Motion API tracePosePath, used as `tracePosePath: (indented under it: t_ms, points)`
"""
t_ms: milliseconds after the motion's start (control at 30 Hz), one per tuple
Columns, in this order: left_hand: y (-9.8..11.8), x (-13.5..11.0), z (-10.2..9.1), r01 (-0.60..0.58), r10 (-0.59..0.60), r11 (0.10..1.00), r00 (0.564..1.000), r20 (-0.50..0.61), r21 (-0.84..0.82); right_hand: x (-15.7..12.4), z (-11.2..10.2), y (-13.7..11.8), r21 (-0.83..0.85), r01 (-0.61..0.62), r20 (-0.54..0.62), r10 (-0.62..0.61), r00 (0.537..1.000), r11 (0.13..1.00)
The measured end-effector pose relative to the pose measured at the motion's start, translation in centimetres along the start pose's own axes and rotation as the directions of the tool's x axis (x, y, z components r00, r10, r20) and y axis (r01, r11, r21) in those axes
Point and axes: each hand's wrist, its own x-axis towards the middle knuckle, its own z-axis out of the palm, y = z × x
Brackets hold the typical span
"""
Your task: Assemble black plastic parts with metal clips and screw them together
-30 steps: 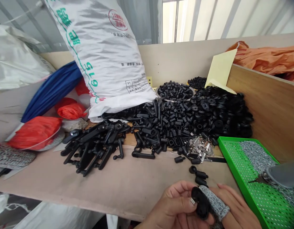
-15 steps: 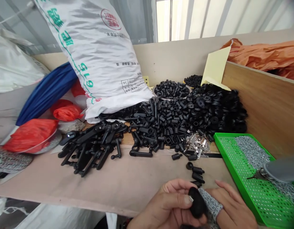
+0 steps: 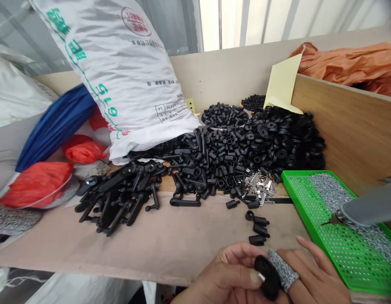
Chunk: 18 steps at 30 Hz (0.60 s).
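My left hand [image 3: 228,274] is closed around a rounded black plastic part [image 3: 267,278], its thumb against a small shiny metal piece [image 3: 261,277] at the part's edge. Close on the right, my right hand [image 3: 315,276] has a grey speckled cover [image 3: 284,270] on one finger. That finger bends against the black part; the thumb is hidden. Just beyond the hands lie several short black plastic sleeves [image 3: 261,230]. A heap of thin silvery metal clips [image 3: 260,185] sits farther back.
A green perforated tray [image 3: 304,228] holds grey granules; above it juts a grey powered screwdriver [image 3: 366,209]. Black crank handles [image 3: 119,194] lie at left, with heaps of round black parts [image 3: 284,143] behind. A white sack [image 3: 128,76] leans at the back, near red bags [image 3: 39,181].
The view has shifted slightly. Both hands have moved a little right and down with the black part, which has turned somewhat. The metal piece at its edge shows more clearly.
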Motion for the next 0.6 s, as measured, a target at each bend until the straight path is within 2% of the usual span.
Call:
tracePosePath:
  t_ms: [100,233,367,500,600]
  points:
    - [-0.8,0.5,-0.7,-0.048,0.048,0.999,0.999,0.007,-0.009,-0.1,0.3,0.1,-0.031,-0.017,-0.012,0.016,1.000,0.999]
    - [-1.6,1.0,-1.6,-0.081,0.081,0.997,0.997,-0.003,0.014,-0.9,0.7,0.2,0.029,0.003,0.025,-0.004,1.000,1.000]
    - [-1.6,0.9,-1.6,-0.098,0.105,0.992,0.990,-0.091,0.083,-1.2,0.7,0.0,0.039,-0.040,0.067,0.037,0.997,0.998]
    - [-0.8,0.5,-1.0,0.004,0.009,0.996,0.990,-0.141,0.092,-0.7,0.9,-0.6,0.026,-0.112,-0.006,0.112,0.994,0.993]
    - [-0.1,0.2,-0.4,0.097,-0.059,0.980,0.976,-0.210,0.174,-0.6,1.2,-1.1,0.027,-0.200,-0.050,0.201,0.978,0.979]
